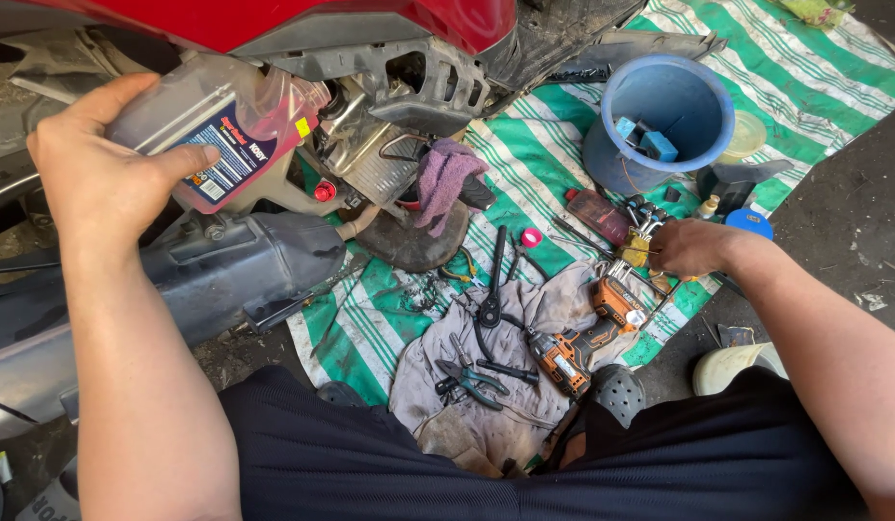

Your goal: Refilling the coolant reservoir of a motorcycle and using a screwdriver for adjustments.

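My left hand (pixel 105 169) grips a clear plastic oil bottle (pixel 240 125) with a blue label, tipped on its side with its mouth against the engine of a red scooter (pixel 274 24). A little reddish oil shows inside the bottle. My right hand (pixel 688 248) reaches out to the right and closes among a cluster of small tools (pixel 640 232) on the green-and-white striped mat (pixel 553 154); what it grasps is hidden by the fingers.
An orange cordless drill (pixel 582 342), pliers (pixel 471 381) and other hand tools lie on a dirty grey rag (pixel 486 386). A blue bucket (pixel 664 111) stands at the back right. A purple rag (pixel 442 178) hangs by the engine. The black exhaust (pixel 245 265) lies left.
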